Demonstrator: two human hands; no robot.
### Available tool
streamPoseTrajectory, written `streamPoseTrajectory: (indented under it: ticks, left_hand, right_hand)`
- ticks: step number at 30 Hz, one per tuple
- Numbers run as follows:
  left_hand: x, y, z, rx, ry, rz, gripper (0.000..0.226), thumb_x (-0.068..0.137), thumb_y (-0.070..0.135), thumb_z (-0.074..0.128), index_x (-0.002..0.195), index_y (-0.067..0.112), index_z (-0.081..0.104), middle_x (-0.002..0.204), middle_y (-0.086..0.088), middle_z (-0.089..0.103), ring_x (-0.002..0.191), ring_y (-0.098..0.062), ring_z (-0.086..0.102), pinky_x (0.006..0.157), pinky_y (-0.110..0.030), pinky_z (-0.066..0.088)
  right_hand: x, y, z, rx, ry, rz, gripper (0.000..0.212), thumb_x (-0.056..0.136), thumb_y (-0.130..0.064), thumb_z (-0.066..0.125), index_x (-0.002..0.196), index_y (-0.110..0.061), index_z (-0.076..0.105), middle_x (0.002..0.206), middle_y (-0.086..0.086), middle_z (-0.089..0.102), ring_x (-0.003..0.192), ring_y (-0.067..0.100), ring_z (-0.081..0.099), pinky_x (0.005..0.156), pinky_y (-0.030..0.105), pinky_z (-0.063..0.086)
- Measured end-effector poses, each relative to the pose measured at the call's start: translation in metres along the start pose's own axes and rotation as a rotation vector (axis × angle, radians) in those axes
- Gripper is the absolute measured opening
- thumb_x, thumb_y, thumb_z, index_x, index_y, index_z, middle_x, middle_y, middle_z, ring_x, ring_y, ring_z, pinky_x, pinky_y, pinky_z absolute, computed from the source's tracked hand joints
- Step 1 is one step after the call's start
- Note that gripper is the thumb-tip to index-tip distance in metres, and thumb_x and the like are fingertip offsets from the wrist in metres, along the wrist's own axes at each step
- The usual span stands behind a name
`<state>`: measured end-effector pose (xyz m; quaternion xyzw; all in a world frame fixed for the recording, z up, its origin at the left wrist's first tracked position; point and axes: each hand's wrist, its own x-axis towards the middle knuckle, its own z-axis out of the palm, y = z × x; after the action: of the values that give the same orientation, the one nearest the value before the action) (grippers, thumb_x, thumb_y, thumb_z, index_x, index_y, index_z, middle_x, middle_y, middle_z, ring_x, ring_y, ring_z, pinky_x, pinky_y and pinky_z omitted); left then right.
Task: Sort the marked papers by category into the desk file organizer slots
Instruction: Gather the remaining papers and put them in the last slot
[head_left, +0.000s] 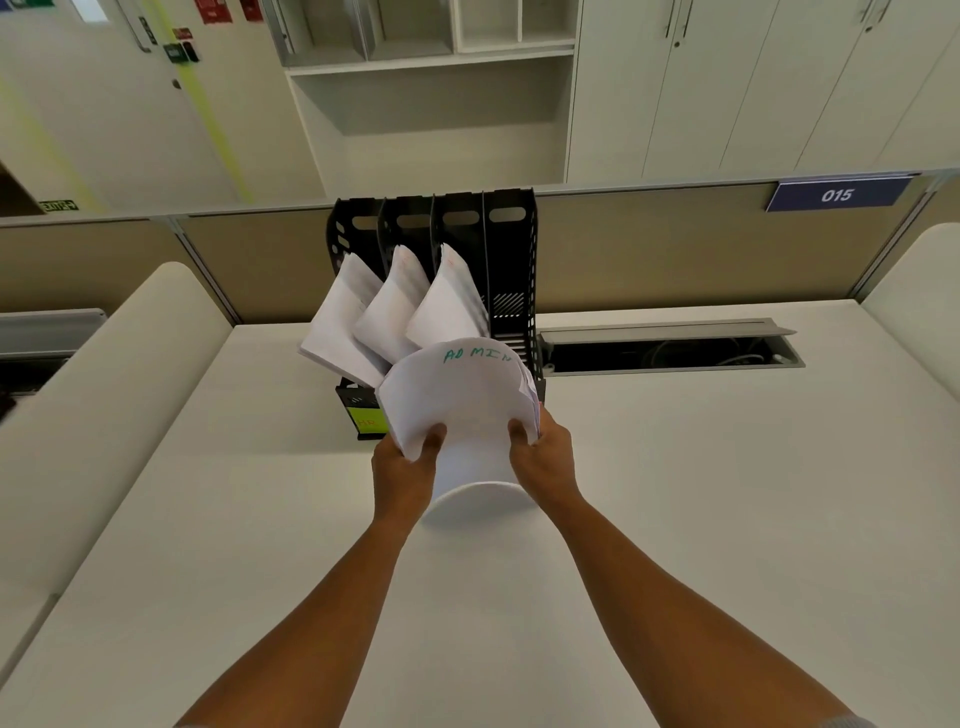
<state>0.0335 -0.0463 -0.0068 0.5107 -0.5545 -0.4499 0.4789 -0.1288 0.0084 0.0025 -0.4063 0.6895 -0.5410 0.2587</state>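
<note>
- A black desk file organizer (511, 260) with four upright slots stands on the white desk (675, 467), backed against the beige partition (675, 249).
- The three slots on the left each hold a sheaf of white paper: the left sheaf (337, 322), the middle sheaf (389, 306) and the third sheaf (449, 306) all lean forward and out towards the camera.
- The right-most slot shows no paper above its walls; its lower front is hidden behind the held stack.
- Both hands hold one curled stack of papers (457, 395) just in front of the organizer's right side, its top sheet marked "ADMIN" in green pen.
- The left hand (405, 467) grips the stack's left edge, thumb on top of the sheets.
- The right hand (545, 457) grips the right edge the same way, fingers wrapped behind.
- The stack bows into an arch between the hands, its lower end hanging above the desk.
- A yellow-green label (369, 421) with red writing sits on the organizer's front left base, partly covered by the stack.
- An open cable tray (670, 348) is set into the desk to the right of the organizer.
- A blue sign (837, 195) reading "015" is fixed on the partition.
</note>
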Motion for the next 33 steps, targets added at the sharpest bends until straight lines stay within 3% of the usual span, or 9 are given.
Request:
streamPoseTrajectory:
  ticks: [5, 9, 15, 20, 23, 26, 29, 33]
  left_hand:
    - [0.003, -0.001, 0.003, 0.046, 0.000, 0.011, 0.037, 0.082, 0.040, 0.073, 0.114, 0.029, 0.058, 0.101, 0.004, 0.067, 0.086, -0.015, 0.067, 0.063, -0.013, 0.056]
    - [0.001, -0.010, 0.001, 0.119, -0.012, -0.028, 0.035, 0.083, 0.039, 0.072, 0.112, 0.032, 0.053, 0.096, 0.008, 0.062, 0.083, -0.011, 0.063, 0.054, -0.005, 0.049]
    - [0.000, -0.018, -0.004, 0.198, -0.016, -0.077, 0.045, 0.087, 0.038, 0.067, 0.125, 0.017, 0.055, 0.101, 0.002, 0.061, 0.091, -0.020, 0.060, 0.067, -0.017, 0.049]
    - [0.006, -0.015, -0.009, 0.214, -0.018, -0.072, 0.043, 0.089, 0.039, 0.065, 0.123, 0.015, 0.058, 0.104, 0.000, 0.062, 0.094, -0.022, 0.059, 0.076, -0.030, 0.054]
    - [0.010, -0.013, -0.013, 0.235, -0.025, -0.083, 0.044, 0.089, 0.040, 0.064, 0.124, 0.015, 0.057, 0.108, -0.004, 0.064, 0.097, -0.024, 0.060, 0.081, -0.038, 0.056]
    - [0.012, -0.011, -0.017, 0.217, -0.016, -0.084, 0.046, 0.088, 0.040, 0.065, 0.124, 0.012, 0.058, 0.114, -0.009, 0.066, 0.101, -0.028, 0.063, 0.085, -0.040, 0.056]
    - [0.013, -0.010, -0.020, 0.197, -0.007, -0.084, 0.048, 0.090, 0.040, 0.063, 0.130, 0.013, 0.055, 0.121, -0.007, 0.064, 0.109, -0.026, 0.060, 0.091, -0.039, 0.053]
    - [0.013, -0.016, -0.022, 0.195, -0.007, -0.092, 0.040, 0.092, 0.040, 0.060, 0.123, 0.014, 0.059, 0.117, -0.005, 0.065, 0.105, -0.024, 0.061, 0.085, -0.033, 0.051]
  right_hand:
    - [0.004, 0.001, -0.002, -0.015, -0.031, 0.028, 0.028, 0.094, -0.018, 0.056, 0.121, -0.018, 0.059, 0.091, -0.011, 0.059, 0.076, 0.005, 0.058, 0.063, 0.005, 0.043]
    - [0.000, 0.012, -0.007, -0.086, -0.083, 0.137, 0.026, 0.095, -0.021, 0.055, 0.119, -0.013, 0.060, 0.092, -0.004, 0.060, 0.084, 0.017, 0.059, 0.073, 0.024, 0.047]
    - [-0.001, 0.012, -0.013, -0.234, -0.203, 0.158, 0.022, 0.096, -0.027, 0.051, 0.112, -0.015, 0.061, 0.093, 0.004, 0.064, 0.084, 0.023, 0.060, 0.071, 0.028, 0.046]
    - [0.008, -0.007, -0.014, -0.433, -0.290, 0.104, 0.032, 0.095, -0.038, 0.045, 0.115, -0.018, 0.061, 0.103, 0.009, 0.068, 0.093, 0.030, 0.063, 0.084, 0.042, 0.054]
    - [0.012, -0.018, -0.012, -0.413, -0.280, 0.102, 0.032, 0.096, -0.037, 0.047, 0.114, -0.014, 0.061, 0.100, 0.009, 0.067, 0.087, 0.026, 0.062, 0.081, 0.039, 0.054]
    - [0.014, -0.027, -0.008, -0.292, -0.287, 0.169, 0.029, 0.096, -0.032, 0.050, 0.114, -0.013, 0.061, 0.086, -0.001, 0.061, 0.065, 0.015, 0.062, 0.059, 0.024, 0.054]
    - [0.016, -0.034, -0.008, -0.247, -0.242, 0.177, 0.022, 0.096, -0.029, 0.050, 0.110, -0.018, 0.063, 0.090, -0.004, 0.061, 0.048, 0.009, 0.064, 0.044, 0.011, 0.043]
    - [0.022, -0.054, -0.013, -0.131, -0.057, 0.182, 0.025, 0.097, -0.029, 0.046, 0.110, -0.015, 0.062, 0.099, 0.002, 0.065, 0.050, 0.012, 0.067, 0.051, 0.020, 0.052]
